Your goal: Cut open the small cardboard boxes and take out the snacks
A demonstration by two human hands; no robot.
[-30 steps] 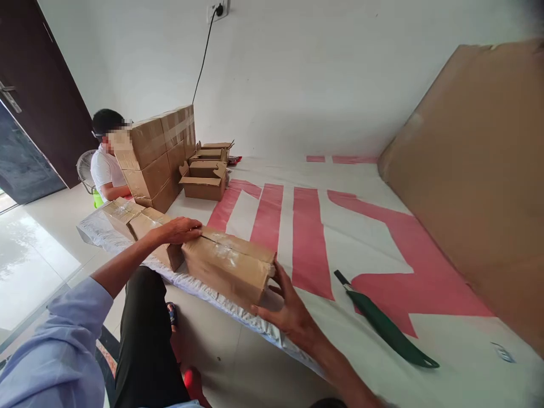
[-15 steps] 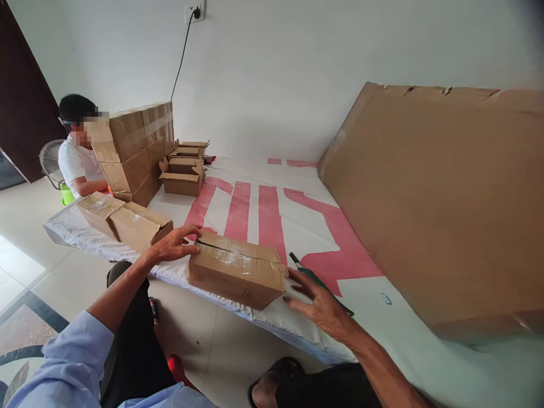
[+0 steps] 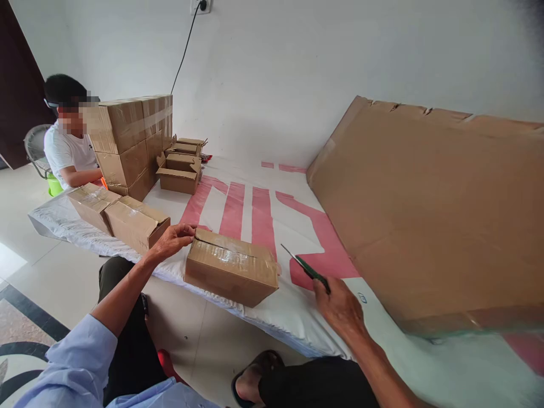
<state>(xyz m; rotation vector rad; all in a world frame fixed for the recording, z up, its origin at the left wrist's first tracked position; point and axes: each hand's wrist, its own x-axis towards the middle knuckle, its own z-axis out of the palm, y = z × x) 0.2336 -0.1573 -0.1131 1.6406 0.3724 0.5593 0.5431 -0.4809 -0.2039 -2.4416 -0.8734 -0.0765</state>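
A taped cardboard box (image 3: 232,269) lies lengthwise near the front edge of the cloth-covered table. My left hand (image 3: 172,241) grips its left top corner with the fingertips. A dark slit runs along the top beside the clear tape. To the right of the box, my right hand (image 3: 340,303) is closed round the green handle of a box cutter (image 3: 312,273). Its thin blade points up and left, apart from the box. The palm side of my right hand is hidden.
Two closed cardboard boxes (image 3: 136,218) sit to the left, with a stack of larger cartons (image 3: 127,147) behind them. Open small boxes (image 3: 178,170) stand beside the stack. A large cardboard sheet (image 3: 433,221) leans at right. A co-worker (image 3: 70,147) sits at far left.
My right hand has left the box's right end and picked up the box cutter from the table. My left hand stays at the box's left corner. The view has shifted slightly.
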